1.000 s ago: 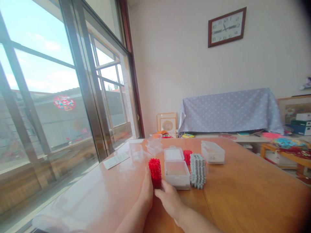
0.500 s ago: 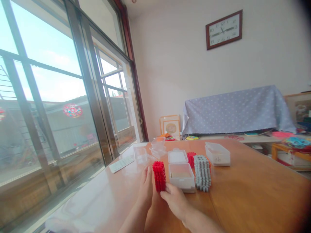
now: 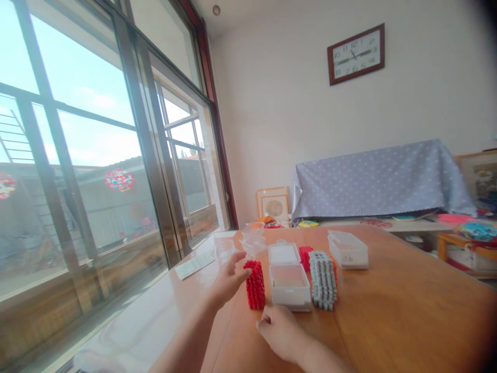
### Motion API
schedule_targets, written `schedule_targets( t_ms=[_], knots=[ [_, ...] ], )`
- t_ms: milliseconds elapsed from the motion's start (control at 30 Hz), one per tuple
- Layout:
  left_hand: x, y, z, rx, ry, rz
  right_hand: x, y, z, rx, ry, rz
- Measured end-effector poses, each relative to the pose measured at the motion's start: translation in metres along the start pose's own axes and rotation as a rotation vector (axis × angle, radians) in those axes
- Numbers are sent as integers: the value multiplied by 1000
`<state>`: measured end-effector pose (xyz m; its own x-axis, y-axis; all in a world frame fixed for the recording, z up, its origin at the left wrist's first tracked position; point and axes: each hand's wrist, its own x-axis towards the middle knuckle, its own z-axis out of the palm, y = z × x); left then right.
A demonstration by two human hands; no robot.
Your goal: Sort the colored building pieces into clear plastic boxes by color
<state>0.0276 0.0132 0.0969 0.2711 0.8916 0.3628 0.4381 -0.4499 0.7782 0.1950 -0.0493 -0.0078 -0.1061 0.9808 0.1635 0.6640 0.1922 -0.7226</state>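
Note:
A red stack of interlocking plastic pieces point(image 3: 255, 286) stands upright on the table. My left hand point(image 3: 229, 280) is at its upper left side, thumb and fingers apart, with the thumb tip at the stack's top edge; whether it touches I cannot tell. Just right of the stack's base, my right hand point(image 3: 281, 331) is closed with fingers curled, and its inside is hidden. A taller grey stack of similar pieces point(image 3: 323, 281) stands further right. Between the two stacks sits a clear plastic box point(image 3: 291, 298) with its lid point(image 3: 284, 254) tipped back and something flat and tan inside.
Behind the grey stack are another red stack point(image 3: 305, 257) and a sliver of orange. A clear box point(image 3: 348, 251) stands to the right. Clear containers point(image 3: 253, 243) and a printed sheet point(image 3: 195, 265) lie at the back left of the wooden table point(image 3: 404, 305), beside the window.
My left hand has risen to the red stack's top with its fingers spread. My right hand has come off the stack's lower right side and curled. The view has tilted slightly up.

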Motion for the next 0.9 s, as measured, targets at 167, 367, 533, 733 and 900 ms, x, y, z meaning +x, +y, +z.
schedule_targets(
  t_ms=[167,367,533,733,900],
  knots=[
    [7,10,-8,140,-141,21,-14,-13,-26,-314,-112,-62],
    [19,14,-14,308,-234,109,-15,-22,-52,-449,-218,-68],
    [26,14,-16,403,-262,126,-16,-19,-55,-482,-306,-81],
    [30,12,-15,324,-226,188,-16,-13,-59,-351,-238,-178],
    [30,12,-13,230,-198,162,-17,-17,-66,-315,-199,-134]
  ],
)
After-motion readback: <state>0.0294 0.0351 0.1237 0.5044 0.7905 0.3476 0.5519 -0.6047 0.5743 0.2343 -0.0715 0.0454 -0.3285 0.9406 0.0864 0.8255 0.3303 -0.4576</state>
